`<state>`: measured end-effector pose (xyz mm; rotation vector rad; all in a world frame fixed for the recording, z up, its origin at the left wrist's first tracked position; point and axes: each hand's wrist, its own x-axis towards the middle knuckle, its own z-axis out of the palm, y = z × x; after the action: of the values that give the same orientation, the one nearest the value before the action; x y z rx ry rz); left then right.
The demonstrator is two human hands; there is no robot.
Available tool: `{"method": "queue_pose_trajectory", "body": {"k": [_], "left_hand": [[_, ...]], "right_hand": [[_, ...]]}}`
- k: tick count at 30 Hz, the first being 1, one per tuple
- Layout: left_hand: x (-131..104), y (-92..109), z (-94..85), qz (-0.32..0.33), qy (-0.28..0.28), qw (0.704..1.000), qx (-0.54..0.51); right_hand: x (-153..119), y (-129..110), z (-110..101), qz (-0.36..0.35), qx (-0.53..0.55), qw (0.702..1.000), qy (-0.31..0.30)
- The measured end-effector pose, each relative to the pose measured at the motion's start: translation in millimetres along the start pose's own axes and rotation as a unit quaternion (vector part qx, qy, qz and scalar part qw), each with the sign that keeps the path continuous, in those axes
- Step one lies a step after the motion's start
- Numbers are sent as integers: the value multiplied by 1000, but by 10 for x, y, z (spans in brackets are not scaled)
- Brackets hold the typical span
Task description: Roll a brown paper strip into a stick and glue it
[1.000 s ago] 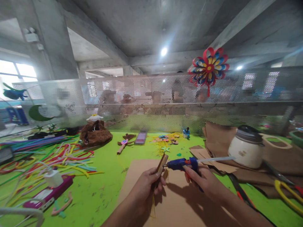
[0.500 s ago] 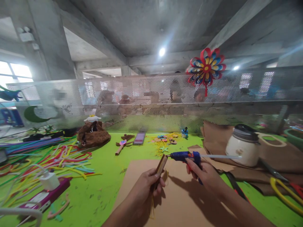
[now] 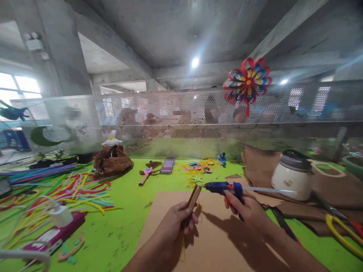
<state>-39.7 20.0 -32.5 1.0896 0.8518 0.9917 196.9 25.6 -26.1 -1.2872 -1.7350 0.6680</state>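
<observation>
My left hand (image 3: 176, 223) grips a small brown folded cardboard piece (image 3: 193, 198), held upright above a brown cardboard sheet (image 3: 215, 241) on the green table. Yellow strands hang below that hand. My right hand (image 3: 246, 211) holds a blue glue gun (image 3: 222, 186) level, with a clear glue stick poking out of its back toward the right. The gun's nozzle touches the top edge of the cardboard piece.
Coloured pipe cleaners (image 3: 56, 189) and a charger on a pink power bank (image 3: 56, 226) lie at left. A white jar with a dark lid (image 3: 293, 175), brown paper and yellow-handled scissors (image 3: 340, 226) sit at right. A perforated metal screen (image 3: 181, 121) with a paper pinwheel (image 3: 247, 81) closes the table's far edge; people sit behind it.
The glue gun's nozzle has moved slightly up and right along the top of the cardboard piece. My left hand has stayed almost still.
</observation>
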Motion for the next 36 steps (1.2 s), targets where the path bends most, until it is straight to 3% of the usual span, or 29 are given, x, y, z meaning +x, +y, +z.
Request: {"method": "queue_pose_trajectory", "body": {"k": [5, 10, 19, 24, 36], "left_hand": [[20, -28, -23, -5, 5, 1000, -13], [12, -25, -30, 0, 8, 1000, -2], [25, -38, -25, -4, 0, 1000, -2], [43, -87, -43, 7, 1, 1000, 14], [10, 9, -2, -1, 17, 1000, -2]], "right_hand": [[0, 33, 32, 7, 4, 1000, -17], [-40, -82, 48, -2, 10, 1000, -26], [-16, -45, 32, 58, 75, 995, -27], [-6, -42, 44, 41, 60, 997, -24], [-32, -71, 71, 35, 33, 998, -35]]}}
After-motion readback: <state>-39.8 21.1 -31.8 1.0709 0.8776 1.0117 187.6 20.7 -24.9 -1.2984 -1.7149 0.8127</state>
